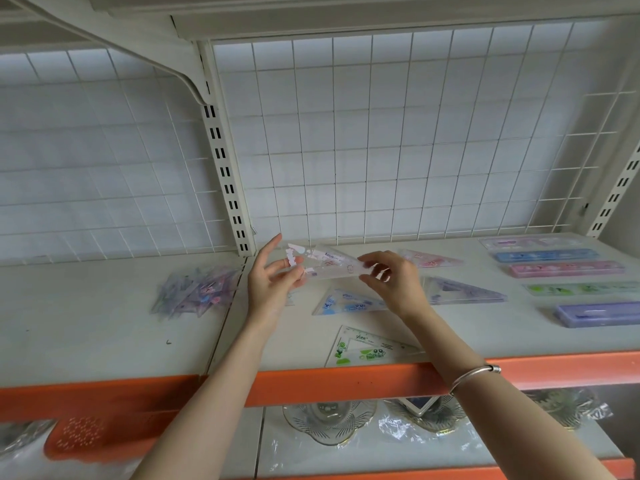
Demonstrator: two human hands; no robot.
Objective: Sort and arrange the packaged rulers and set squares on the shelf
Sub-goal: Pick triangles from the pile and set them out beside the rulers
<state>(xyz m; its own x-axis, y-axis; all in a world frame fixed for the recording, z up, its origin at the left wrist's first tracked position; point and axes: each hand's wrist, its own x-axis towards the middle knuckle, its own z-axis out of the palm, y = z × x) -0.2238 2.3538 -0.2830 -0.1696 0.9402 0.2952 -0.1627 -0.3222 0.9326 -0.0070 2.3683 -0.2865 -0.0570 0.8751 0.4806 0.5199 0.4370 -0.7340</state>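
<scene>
A pink packaged set square (325,263) is held just above the shelf (104,323). Its left end is gripped by the left hand (273,282) and its right end is pinched by the right hand (391,278). A blue set square (349,301), a purple set square (460,289) and a green set square (367,348) are laid flat nearby. A loose pile (194,289) is seen at the left, and boxed rulers (564,269) are ranged at the right.
</scene>
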